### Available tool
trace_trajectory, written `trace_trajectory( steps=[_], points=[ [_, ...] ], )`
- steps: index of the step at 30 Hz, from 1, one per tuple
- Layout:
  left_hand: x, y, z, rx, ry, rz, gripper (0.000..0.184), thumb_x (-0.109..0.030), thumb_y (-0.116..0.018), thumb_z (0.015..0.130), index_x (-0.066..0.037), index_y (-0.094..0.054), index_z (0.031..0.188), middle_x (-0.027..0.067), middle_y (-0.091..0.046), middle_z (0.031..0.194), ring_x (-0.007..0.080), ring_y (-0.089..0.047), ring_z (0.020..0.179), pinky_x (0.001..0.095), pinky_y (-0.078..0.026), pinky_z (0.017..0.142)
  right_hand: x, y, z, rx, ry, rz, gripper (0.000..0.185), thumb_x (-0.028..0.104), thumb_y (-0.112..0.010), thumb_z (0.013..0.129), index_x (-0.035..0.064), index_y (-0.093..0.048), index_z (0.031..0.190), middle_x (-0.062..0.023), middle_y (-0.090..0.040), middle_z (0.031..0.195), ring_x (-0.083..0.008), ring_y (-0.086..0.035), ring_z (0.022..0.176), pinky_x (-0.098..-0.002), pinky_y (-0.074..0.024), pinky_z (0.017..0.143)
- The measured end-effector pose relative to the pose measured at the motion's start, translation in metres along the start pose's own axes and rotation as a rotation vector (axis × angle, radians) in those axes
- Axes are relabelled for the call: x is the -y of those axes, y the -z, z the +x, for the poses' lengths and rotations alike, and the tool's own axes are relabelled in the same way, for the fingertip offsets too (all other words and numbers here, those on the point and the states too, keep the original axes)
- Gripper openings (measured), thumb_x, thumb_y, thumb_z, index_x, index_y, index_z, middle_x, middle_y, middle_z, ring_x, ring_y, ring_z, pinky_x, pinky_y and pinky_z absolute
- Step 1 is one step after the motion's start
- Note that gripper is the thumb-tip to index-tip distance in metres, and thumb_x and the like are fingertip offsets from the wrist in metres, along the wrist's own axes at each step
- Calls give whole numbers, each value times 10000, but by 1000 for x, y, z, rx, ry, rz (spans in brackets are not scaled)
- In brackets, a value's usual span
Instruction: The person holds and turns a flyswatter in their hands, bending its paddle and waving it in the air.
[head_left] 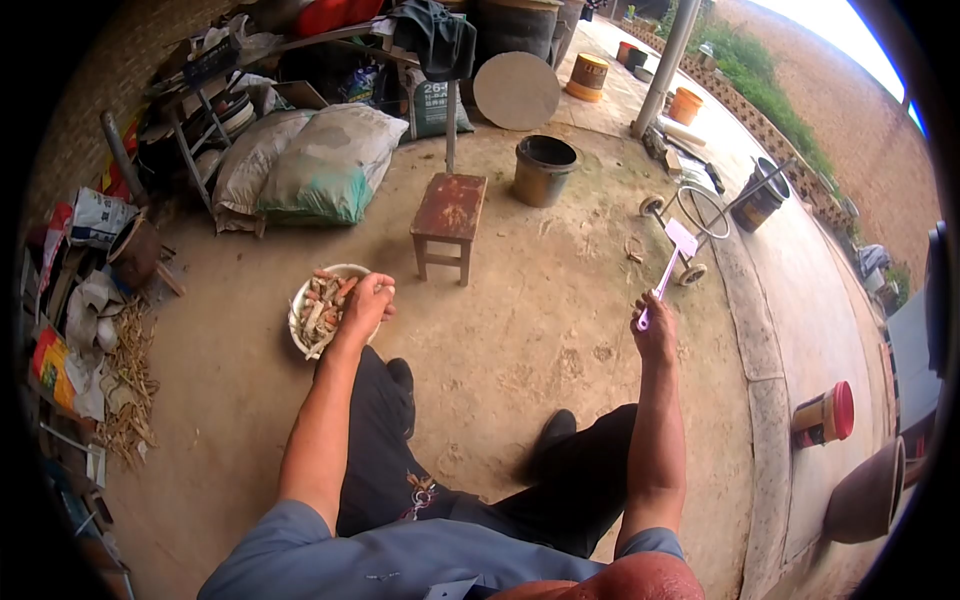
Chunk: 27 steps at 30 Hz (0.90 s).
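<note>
My right hand [655, 328] is closed round the handle of a purple fly swatter [681, 240], its pale head pointing up and away from me. My left hand [370, 300] has its fingers curled at the right side of a pale bowl [298, 332], partly covering its rim. What those fingers hold, if anything, is hidden. Inside the bowl lie several corn cobs [318, 308], some whitish and some reddish. Just beyond my left hand stands a small worn red wooden stool [450, 205].
A dark bucket [545, 172] stands behind the stool. Full sacks [335, 165] lie at the back left, beside cluttered shelving. A wheeled cart [690, 235] is beyond the swatter. At the right are a red-lidded bucket [824, 414] and a large brown pot [866, 492].
</note>
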<state>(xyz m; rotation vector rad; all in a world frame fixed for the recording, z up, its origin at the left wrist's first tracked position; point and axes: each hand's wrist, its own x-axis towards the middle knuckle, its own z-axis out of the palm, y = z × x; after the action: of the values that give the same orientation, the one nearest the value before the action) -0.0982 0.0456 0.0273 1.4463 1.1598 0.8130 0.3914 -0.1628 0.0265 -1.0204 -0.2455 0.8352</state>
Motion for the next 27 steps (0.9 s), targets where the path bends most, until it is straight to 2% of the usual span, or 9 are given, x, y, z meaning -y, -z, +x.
trace_trajectory(
  steps=[5, 9, 12, 14, 15, 17, 21, 27],
  points=[
    [-2, 0, -1, 1, 2, 3, 258, -161, -552, 945, -10, -581, 1152, 54, -607, 864, 136, -619, 689, 284, -519, 613, -11, 22, 22, -4, -216, 222, 152, 189, -663, 949, 65, -581, 981, -49, -609, 755, -137, -583, 587, -236, -491, 481],
    [-2, -1, 0, -8, 7, 10, 258, -162, -556, 942, -10, -584, 1148, 59, -616, 870, 137, -620, 688, 285, -519, 612, -10, 22, 21, 27, -169, 193, 155, 187, -662, 949, 59, -578, 975, -50, -607, 751, -143, -581, 586, -239, -488, 470],
    [-2, -2, 0, -7, 4, 13, 257, -146, -543, 944, -4, -573, 1156, 54, -609, 852, 125, -609, 674, 264, -507, 589, -8, 14, 14, -8, -81, 66, 176, 239, -644, 965, 69, -601, 948, -40, -629, 768, -127, -602, 586, -217, -500, 472],
    [-3, -2, 0, -6, 1, 11, 257, -130, -529, 946, 3, -562, 1164, 47, -598, 831, 112, -597, 661, 242, -495, 567, -7, 11, 10, -8, -91, 28, 172, 237, -643, 965, 72, -596, 951, -36, -623, 766, -126, -599, 590, -217, -496, 467],
    [-2, -1, 0, -8, 1, 15, 259, -146, -545, 943, -4, -574, 1157, 52, -607, 847, 125, -610, 674, 264, -507, 587, -8, 14, 14, -7, -91, 28, 172, 237, -643, 965, 72, -596, 951, -36, -623, 766, -126, -599, 590, -217, -496, 467],
    [2, 0, 2, -10, 0, 18, 261, -163, -561, 940, -10, -587, 1149, 58, -616, 863, 139, -623, 687, 287, -519, 607, -11, 20, 20, 24, -171, 159, 180, 191, -658, 950, 38, -568, 980, -55, -603, 770, -151, -577, 585, -243, -487, 471],
    [4, 0, 4, -2, 1, -10, 262, -160, -560, 939, -8, -586, 1151, 57, -613, 855, 142, -626, 687, 286, -519, 606, -13, 26, 27, 53, -233, 228, 188, 191, -662, 947, 33, -567, 983, -60, -604, 770, -158, -577, 583, -242, -483, 471],
    [4, -1, 4, -7, -7, 7, 263, -156, -557, 937, -4, -586, 1151, 58, -612, 848, 142, -628, 685, 286, -519, 602, -6, 9, 10, -16, -65, 55, 173, 174, -658, 947, 33, -568, 987, -63, -608, 778, -169, -574, 574, -257, -479, 472]
  ],
)
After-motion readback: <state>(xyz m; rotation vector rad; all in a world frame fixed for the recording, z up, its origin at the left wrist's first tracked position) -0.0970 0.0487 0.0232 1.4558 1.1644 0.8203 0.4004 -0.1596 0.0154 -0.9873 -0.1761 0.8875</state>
